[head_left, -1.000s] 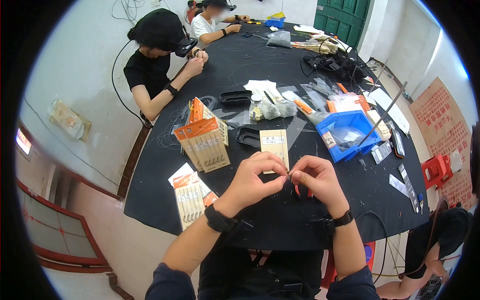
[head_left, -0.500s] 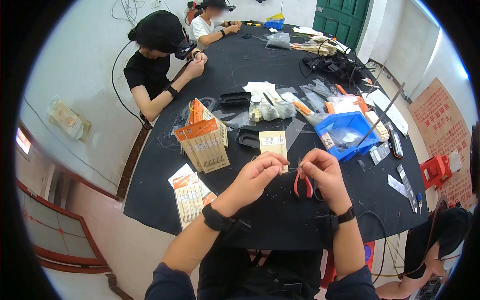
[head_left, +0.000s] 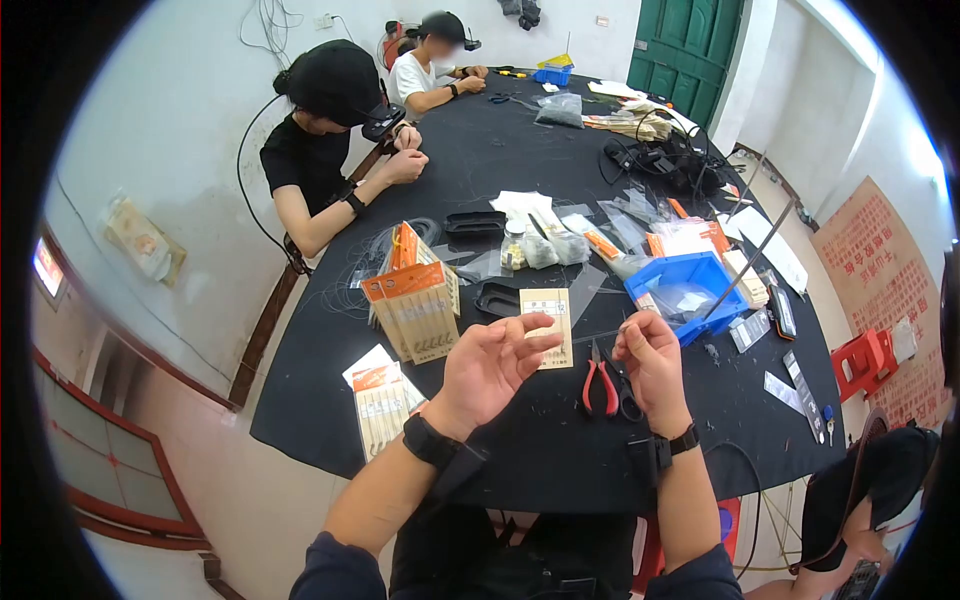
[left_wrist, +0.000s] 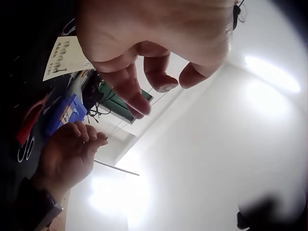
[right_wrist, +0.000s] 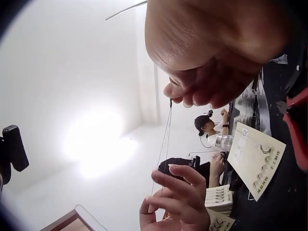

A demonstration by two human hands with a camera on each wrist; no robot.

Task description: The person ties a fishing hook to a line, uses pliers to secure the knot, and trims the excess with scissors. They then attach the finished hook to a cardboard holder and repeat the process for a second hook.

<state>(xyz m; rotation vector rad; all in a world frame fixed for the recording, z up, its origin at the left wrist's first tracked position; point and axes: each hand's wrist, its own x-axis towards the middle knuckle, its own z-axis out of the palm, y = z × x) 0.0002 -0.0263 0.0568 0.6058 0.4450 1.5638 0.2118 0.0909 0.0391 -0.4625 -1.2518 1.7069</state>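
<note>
My left hand is held palm up, its fingers spread and loosely bent, the thumb apart from them in the left wrist view. Two thin lines run between the hands and reach the left fingers; how they pass round them is unclear. The thumb and fingertips of my right hand pinch a small dark piece where the lines meet. Beyond the hands lies a cream card with small hooks. Red-handled pliers and dark scissors lie beside the right hand.
Hook cards stand at left, with more cards lying nearer. A blue bin holding plastic bags and a rod is at right. Behind are a jar and black trays. Two people sit along the table's far left.
My hands have moved apart. The left hand has turned palm up and its fingers have spread; the right still pinches. The pliers and scissors show more fully. The head view has shifted slightly.
</note>
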